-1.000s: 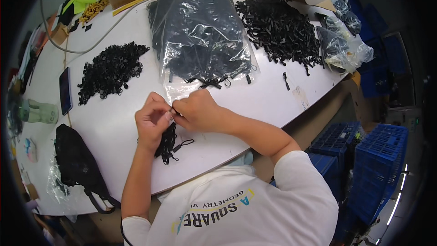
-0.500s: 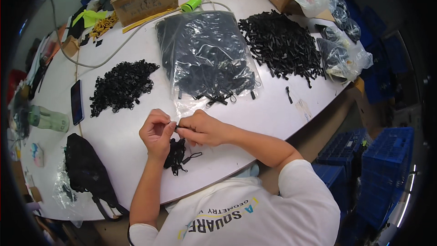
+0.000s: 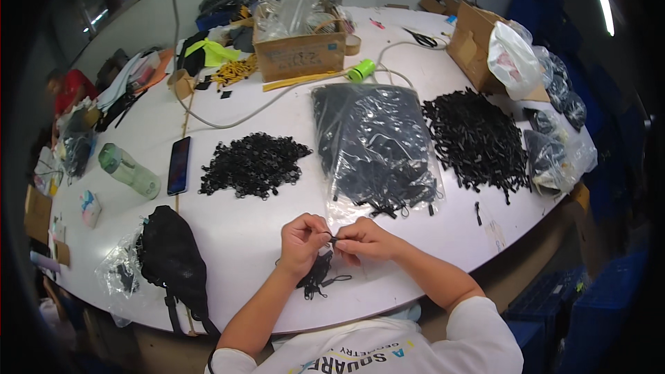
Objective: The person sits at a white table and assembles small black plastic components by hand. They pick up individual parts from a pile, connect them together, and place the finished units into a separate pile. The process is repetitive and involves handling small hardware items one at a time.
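My left hand (image 3: 302,245) and my right hand (image 3: 368,239) meet above the near edge of the table, fingertips pinched together. Between them is a small black cord piece (image 3: 333,239), mostly covered by the fingers. A small heap of black cord loops (image 3: 316,273) lies just below, partly behind my left hand. Beyond the hands is a clear plastic bag (image 3: 370,138) full of black pieces, with corded ends spilling from its near side. To its left spreads a pile of small black ring-like parts (image 3: 253,165); a pile of short black tube-like parts (image 3: 474,140) is on the right.
Left on the white table are a phone (image 3: 179,165), a green bottle (image 3: 130,170) and a black waist bag (image 3: 172,256). Cardboard boxes (image 3: 299,55) stand at the back, near a grey cable (image 3: 228,125). Blue crates (image 3: 547,298) stand beyond the right edge. Someone in red (image 3: 73,88) is far left.
The view has tilted up and swung left, so the table appears lower and further right. Both hands remain together, pinching the small black piece, with only slight finger movement.
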The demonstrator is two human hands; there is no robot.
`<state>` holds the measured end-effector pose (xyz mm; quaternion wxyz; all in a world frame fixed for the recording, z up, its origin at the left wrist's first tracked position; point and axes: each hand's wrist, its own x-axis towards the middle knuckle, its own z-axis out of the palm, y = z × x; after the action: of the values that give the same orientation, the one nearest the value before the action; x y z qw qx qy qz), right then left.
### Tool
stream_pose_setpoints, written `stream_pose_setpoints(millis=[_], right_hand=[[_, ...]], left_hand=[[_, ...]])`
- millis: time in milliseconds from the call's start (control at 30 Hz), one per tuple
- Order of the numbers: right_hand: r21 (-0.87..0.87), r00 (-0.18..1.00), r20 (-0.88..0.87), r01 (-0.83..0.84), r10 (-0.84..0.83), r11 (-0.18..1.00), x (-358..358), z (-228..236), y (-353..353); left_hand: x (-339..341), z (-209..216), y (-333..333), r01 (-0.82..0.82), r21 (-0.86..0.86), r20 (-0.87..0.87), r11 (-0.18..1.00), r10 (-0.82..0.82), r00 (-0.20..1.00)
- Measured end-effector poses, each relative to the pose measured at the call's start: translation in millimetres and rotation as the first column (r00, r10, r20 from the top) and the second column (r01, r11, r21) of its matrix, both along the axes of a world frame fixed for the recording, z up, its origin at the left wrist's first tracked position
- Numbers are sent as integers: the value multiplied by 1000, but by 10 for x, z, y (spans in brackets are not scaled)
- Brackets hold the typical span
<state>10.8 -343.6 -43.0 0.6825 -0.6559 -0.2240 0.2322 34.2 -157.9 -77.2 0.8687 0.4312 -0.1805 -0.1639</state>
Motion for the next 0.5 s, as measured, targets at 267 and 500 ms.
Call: stream_pose_setpoints(millis=[267, 500], right_hand=[[-29, 999, 50, -11, 12, 1000, -25, -54, 22], [-92, 971, 206, 139, -118, 986, -69, -40, 108]], left_hand=[[-29, -57, 10, -229, 222, 274, 948, 165, 947], [-49, 10, 35, -715, 239, 811, 658, 270, 519]])
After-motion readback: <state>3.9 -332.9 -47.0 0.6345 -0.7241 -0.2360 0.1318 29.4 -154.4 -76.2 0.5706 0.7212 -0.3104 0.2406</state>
